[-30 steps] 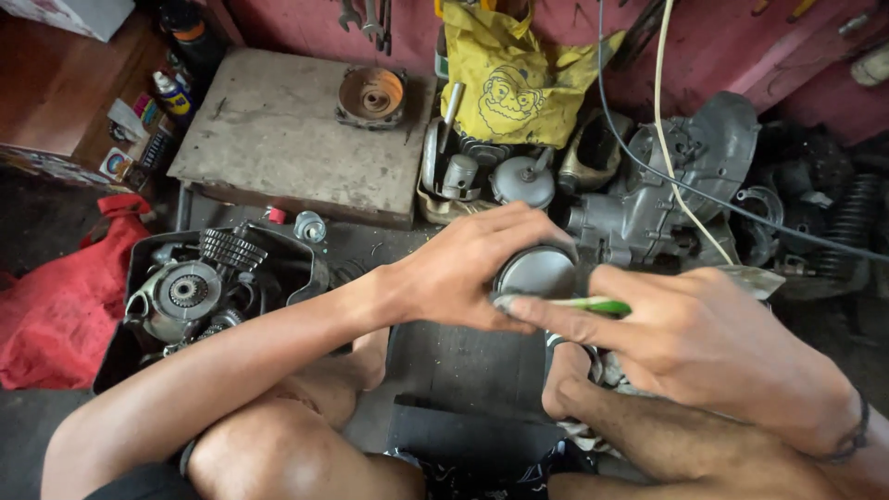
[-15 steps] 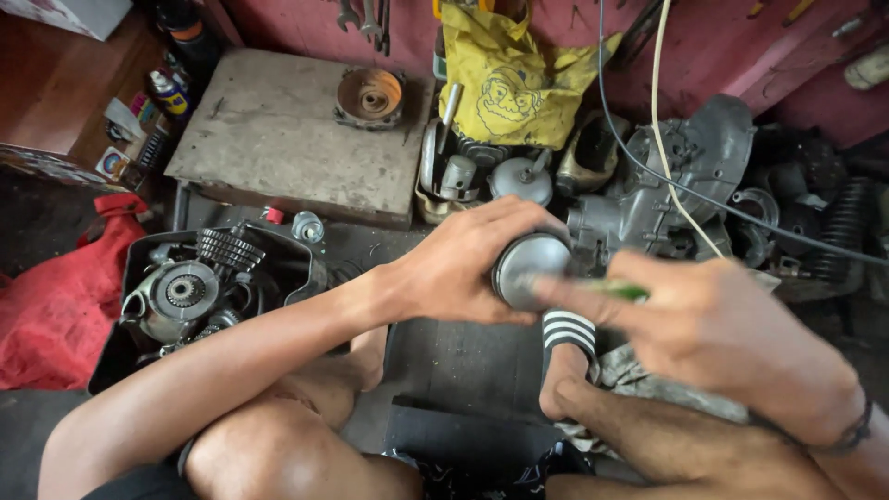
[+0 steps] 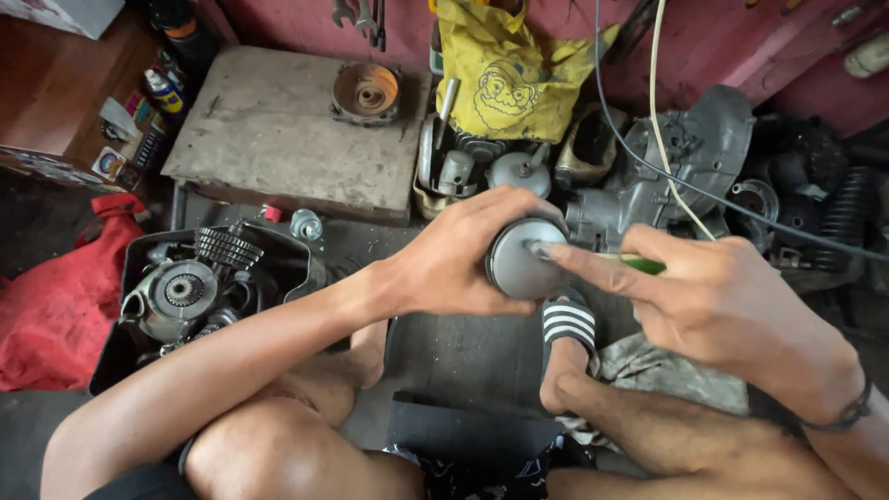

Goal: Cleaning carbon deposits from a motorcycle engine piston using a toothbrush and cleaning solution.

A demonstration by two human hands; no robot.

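**Operator:** Over the black mat [image 3: 482,356], between my knees, my left hand [image 3: 444,268] holds a round grey metal part [image 3: 519,259], fingers wrapped around its side and clamped on it, its flat face turned up toward me.

**Observer:** And the right?

**Operator:** My right hand [image 3: 732,310] is closed on a thin green-handled tool [image 3: 641,264], index finger stretched along it. The tip sits against the upper edge of the part's face. I cannot tell what kind of tip it has; my finger covers it.

**Observer:** How far along would you say the work is?

**Operator:** My judgement: midway on this piece. It is already out of whatever it belongs to and in hand, and the tool is on it, but the face looks plain grey, so I cannot say how much picking or scraping is done. Nothing is going back together yet.

**Observer:** What suggests that?

**Operator:** An opened engine [image 3: 181,292] with a gear showing sits in the black tray [image 3: 292,255] to my left, well apart from my hands. A large grey casing [image 3: 694,157] lies beyond them, with loose parts under the yellow bag [image 3: 509,79]. A rusty round piece [image 3: 366,93] rests on the grey slab [image 3: 269,139].
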